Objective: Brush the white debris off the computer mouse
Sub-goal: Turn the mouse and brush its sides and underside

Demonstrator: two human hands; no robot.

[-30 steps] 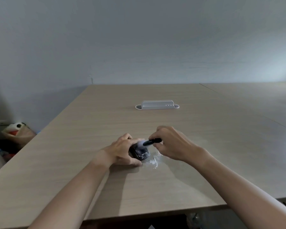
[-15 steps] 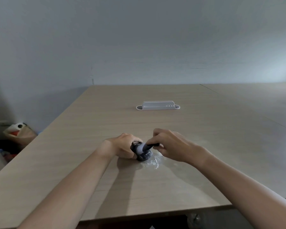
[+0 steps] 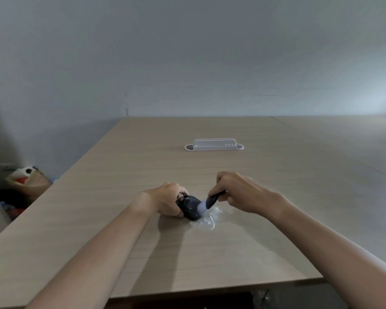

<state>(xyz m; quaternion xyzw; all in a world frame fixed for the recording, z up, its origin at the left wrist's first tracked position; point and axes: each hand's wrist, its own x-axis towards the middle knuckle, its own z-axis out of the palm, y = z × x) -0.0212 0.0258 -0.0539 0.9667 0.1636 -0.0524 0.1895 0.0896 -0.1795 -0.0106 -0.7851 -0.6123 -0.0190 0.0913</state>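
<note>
I have the mouse [image 3: 190, 207] pinned on the counter [image 3: 276, 253] near its front edge, my left hand [image 3: 167, 201] wrapped around its left side with the fingers clenched on it. My right hand [image 3: 239, 192] grips the dark handle of a small brush [image 3: 207, 204], fingers closed tight on it, and the pale bristles are pressed against the mouse's right flank.

A second ago the mouse sat tipped up in my left hand with the brush held flat across its top; now it lies lower and turned, and the brush has swung down to the side facing the white powder [image 3: 211, 218]. That powder is heaped on the counter just right of the mouse, touching its base, so I judge the strokes are carrying debris off in that direction. The mouse's top looks mostly dark and clean from here, though I can't make out fine specks. I'd say the job is well along. A white tray [image 3: 214, 145] sits well apart, farther back.
</note>
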